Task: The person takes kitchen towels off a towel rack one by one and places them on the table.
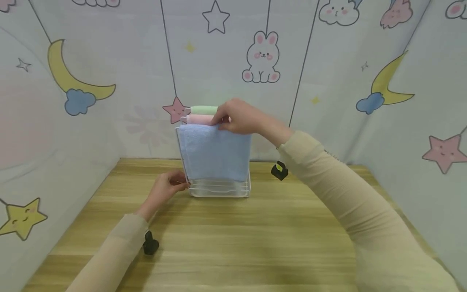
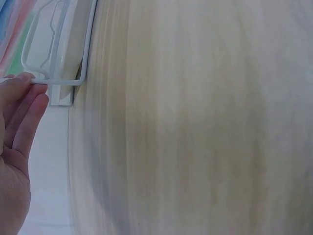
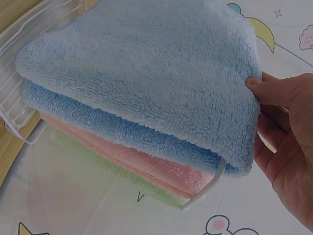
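Note:
A light blue towel (image 1: 217, 156) hangs folded over the front bar of a white wire rack (image 1: 219, 194). My right hand (image 1: 238, 117) pinches its top fold between thumb and fingers, as the right wrist view shows close up. Behind it on the rack hang a pink towel (image 1: 199, 119) and a green towel (image 1: 203, 110), both mostly hidden by the blue one. Low at the rack's left side, my left hand (image 1: 165, 191) holds on. In the left wrist view, the thumb and fingers of that hand pinch the rack's white wire frame (image 2: 61, 82).
The rack stands near the back of a wood-grain table (image 1: 233, 243). Behind and to both sides hangs a pale cloth backdrop (image 1: 138, 81) printed with moons, stars and a rabbit. Small black pieces (image 1: 279, 170) show beneath each wrist.

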